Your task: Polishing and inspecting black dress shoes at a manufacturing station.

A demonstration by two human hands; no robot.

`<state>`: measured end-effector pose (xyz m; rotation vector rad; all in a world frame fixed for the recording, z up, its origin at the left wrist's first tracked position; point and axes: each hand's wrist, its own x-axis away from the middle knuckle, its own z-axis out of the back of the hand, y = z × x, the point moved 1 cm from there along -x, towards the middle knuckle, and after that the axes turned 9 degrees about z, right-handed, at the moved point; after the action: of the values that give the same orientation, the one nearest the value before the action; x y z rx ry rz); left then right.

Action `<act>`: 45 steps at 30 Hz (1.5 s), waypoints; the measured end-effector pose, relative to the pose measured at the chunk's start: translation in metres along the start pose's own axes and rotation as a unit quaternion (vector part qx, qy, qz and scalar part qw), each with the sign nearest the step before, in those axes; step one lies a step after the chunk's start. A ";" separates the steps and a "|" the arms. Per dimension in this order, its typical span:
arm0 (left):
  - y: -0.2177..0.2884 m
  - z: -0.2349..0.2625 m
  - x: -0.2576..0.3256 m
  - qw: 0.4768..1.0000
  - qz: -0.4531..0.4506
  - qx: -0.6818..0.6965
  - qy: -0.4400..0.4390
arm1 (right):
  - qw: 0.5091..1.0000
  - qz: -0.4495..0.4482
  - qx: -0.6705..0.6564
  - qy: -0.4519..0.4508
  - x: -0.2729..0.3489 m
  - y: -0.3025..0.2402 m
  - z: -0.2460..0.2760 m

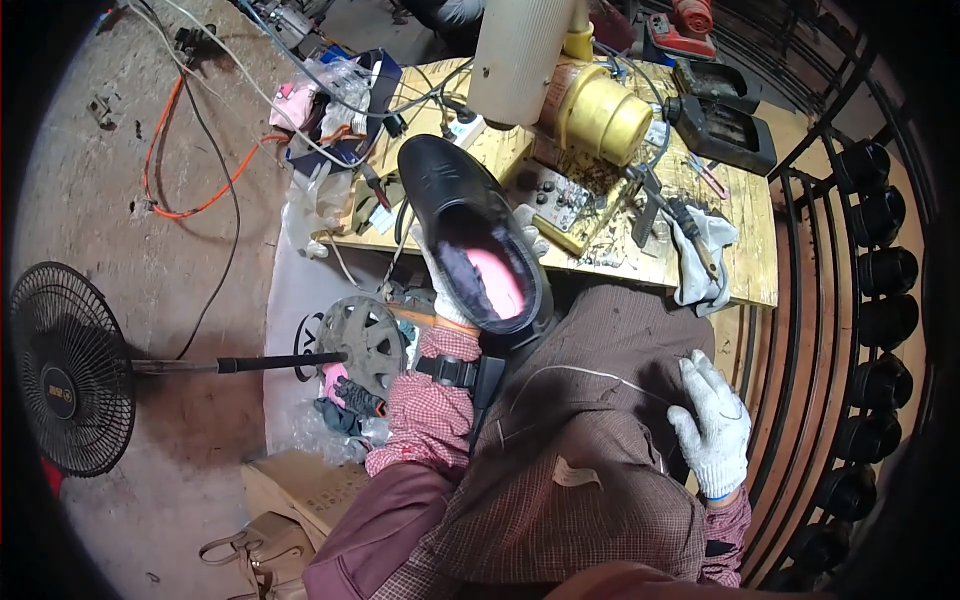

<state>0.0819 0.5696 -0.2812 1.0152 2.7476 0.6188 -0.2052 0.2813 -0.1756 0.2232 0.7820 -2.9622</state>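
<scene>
A black leather shoe (462,215), toe pointing up and away, is held over the near edge of the wooden workbench (745,262). Dark fleecy lining shows in its opening, along with a pink insole (497,283). My left hand (441,296), in a white knit glove, wraps round the shoe from below, with fingertips showing on its right side. The shoe hides most of that hand. My right hand (716,425), gloved in white too, rests fingers apart beside the brown checked apron (590,400) on my lap, holding nothing.
A machine with a yellow round nozzle (605,115) overhangs the bench near a control box (553,200). At the bench's right lie a white glove (708,265) and a brush-like tool (695,238). A rack of black shoes (886,270) stands right; a fan (70,370) stands left.
</scene>
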 end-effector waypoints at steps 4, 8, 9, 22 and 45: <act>0.009 -0.038 -0.003 0.963 -0.102 -0.108 0.223 | 1.000 0.010 0.009 -0.003 0.002 0.005 -0.004; 0.041 -0.069 -0.041 0.925 -0.162 -0.151 0.309 | 1.000 0.008 0.022 -0.002 0.000 0.011 -0.004; 0.048 -0.075 -0.048 0.914 -0.174 -0.170 0.325 | 1.000 0.009 0.028 -0.001 -0.002 0.012 -0.003; 0.064 -0.117 -0.078 0.865 -0.229 -0.240 0.377 | 0.989 0.132 0.063 0.006 -0.074 0.006 0.003; 0.036 -0.057 0.012 0.961 -0.142 -0.124 0.200 | 0.984 0.065 -0.113 -0.121 -0.028 0.021 -0.020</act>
<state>0.0782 0.5836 -0.2140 0.4669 2.9602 1.1901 -0.1732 0.2737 -0.1983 -0.0931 1.0152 -2.6816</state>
